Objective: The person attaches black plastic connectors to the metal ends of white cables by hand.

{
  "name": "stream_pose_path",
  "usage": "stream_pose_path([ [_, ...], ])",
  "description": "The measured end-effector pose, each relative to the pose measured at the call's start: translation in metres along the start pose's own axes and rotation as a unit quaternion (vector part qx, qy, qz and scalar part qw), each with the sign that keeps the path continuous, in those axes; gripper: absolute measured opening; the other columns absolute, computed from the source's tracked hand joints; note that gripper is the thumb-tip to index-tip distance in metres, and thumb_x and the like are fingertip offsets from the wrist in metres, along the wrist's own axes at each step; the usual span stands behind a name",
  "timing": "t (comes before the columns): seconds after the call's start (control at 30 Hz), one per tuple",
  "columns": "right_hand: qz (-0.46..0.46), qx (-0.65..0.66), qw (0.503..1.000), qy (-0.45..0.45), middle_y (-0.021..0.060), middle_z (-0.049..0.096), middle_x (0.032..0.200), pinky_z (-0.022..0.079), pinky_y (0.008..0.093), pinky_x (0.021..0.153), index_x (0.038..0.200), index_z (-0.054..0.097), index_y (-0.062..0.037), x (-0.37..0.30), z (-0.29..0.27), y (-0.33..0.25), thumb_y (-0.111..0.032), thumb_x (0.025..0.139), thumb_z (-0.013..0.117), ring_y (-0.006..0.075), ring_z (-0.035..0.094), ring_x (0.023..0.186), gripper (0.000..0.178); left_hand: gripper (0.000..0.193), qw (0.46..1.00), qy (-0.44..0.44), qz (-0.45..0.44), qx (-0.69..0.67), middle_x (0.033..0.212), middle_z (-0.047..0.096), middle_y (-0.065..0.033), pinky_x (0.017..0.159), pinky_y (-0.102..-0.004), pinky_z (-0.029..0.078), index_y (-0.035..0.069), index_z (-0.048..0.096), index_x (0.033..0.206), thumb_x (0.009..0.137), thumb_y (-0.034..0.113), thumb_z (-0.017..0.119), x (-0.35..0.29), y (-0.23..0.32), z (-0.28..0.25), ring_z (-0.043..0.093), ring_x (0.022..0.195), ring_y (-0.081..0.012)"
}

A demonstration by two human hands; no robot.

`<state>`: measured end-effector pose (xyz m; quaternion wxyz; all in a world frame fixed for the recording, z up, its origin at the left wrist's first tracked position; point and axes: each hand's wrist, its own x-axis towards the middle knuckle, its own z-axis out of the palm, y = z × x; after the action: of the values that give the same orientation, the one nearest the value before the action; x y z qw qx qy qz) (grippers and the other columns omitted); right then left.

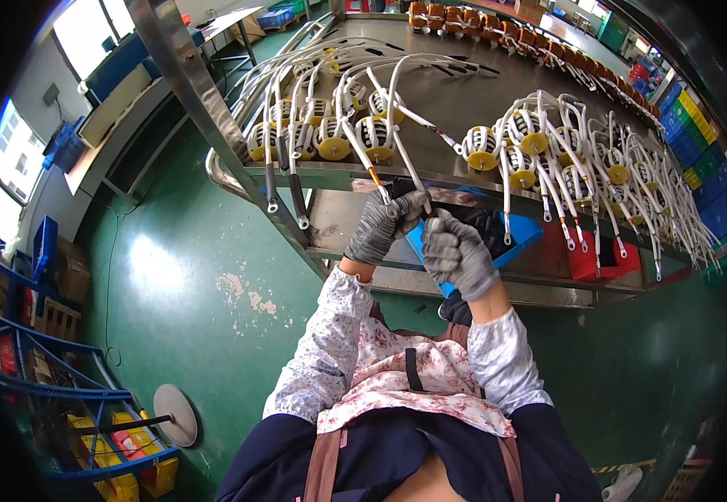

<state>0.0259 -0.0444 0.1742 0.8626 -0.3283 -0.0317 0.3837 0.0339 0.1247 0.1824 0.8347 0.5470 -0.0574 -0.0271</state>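
Note:
Both my hands wear grey knit gloves and meet at the front edge of a metal shelf. A white cable (411,167) runs down from a coil with a yellow end disc (375,140) into my fingers. My left hand (382,224) is closed round the cable, close by a second white lead with an orange band and a metal lug (390,209). At the cable's lower end, the fingers of my right hand (457,253) are pinched together. A small dark piece shows between the hands, its kind unclear. Two neighbouring leads end in black sleeves (297,199) and lugs.
Several more coils (533,140) stand on the metal shelf (443,100), their leads hanging over its front edge. Below are a blue bin (521,238) with dark pieces and a red bin (602,261). Brown-wrapped coils (497,32) line the back. A blue rack (62,381) stands left.

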Motion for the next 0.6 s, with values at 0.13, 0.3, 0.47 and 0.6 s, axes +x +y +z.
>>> stream_pose_path([
  [0.13, -0.074, -0.117, 0.989, 0.051, -0.0028, 0.047, 0.059, 0.037, 0.0259, 0.041, 0.091, 0.057, -0.0058, 0.002, -0.001, 0.000, -0.030, 0.097, 0.051, 0.0088, 0.043, 0.045, 0.026, 0.022, 0.995, 0.078, -0.031, 0.054, 0.057, 0.049, 0.0045, 0.039, -0.0195, 0.027, 0.007, 0.062, 0.078, 0.088, 0.027, 0.065, -0.001, 0.001, 0.000, 0.042, 0.043, -0.0046],
  [0.3, -0.405, -0.698, 0.566, 0.167, 0.0190, 0.059, 0.069, 0.045, 0.0448, 0.055, 0.092, 0.056, -0.0014, 0.005, 0.006, 0.016, -0.027, 0.097, 0.048, 0.0372, 0.059, 0.060, 0.027, 0.023, 0.998, 0.066, -0.002, -0.018, 0.057, 0.051, 0.0050, 0.040, -0.0188, 0.030, 0.007, 0.066, 0.085, 0.088, 0.030, 0.065, 0.003, -0.005, -0.004, 0.045, 0.044, -0.0036],
  [0.47, -0.231, -0.485, 0.841, 0.061, 0.0075, 0.054, 0.061, 0.042, 0.0356, 0.047, 0.092, 0.057, -0.0040, 0.014, 0.006, 0.014, -0.028, 0.097, 0.048, 0.0254, 0.053, 0.051, 0.026, 0.021, 0.998, 0.043, 0.005, 0.051, 0.054, 0.051, 0.0031, 0.038, -0.0193, 0.028, 0.006, 0.066, 0.083, 0.087, 0.027, 0.065, 0.005, -0.002, -0.009, 0.043, 0.042, -0.0042],
  [0.6, -0.002, 0.020, 0.996, -0.089, -0.0036, 0.047, 0.060, 0.039, 0.0245, 0.044, 0.092, 0.058, -0.0051, 0.023, 0.006, 0.009, -0.037, 0.097, 0.048, 0.0099, 0.045, 0.046, 0.034, 0.019, 0.995, 0.081, 0.008, 0.059, 0.052, 0.045, 0.0026, 0.036, -0.0201, 0.024, 0.002, 0.061, 0.083, 0.089, 0.020, 0.061, 0.001, 0.001, -0.006, 0.038, 0.039, -0.0059],
])
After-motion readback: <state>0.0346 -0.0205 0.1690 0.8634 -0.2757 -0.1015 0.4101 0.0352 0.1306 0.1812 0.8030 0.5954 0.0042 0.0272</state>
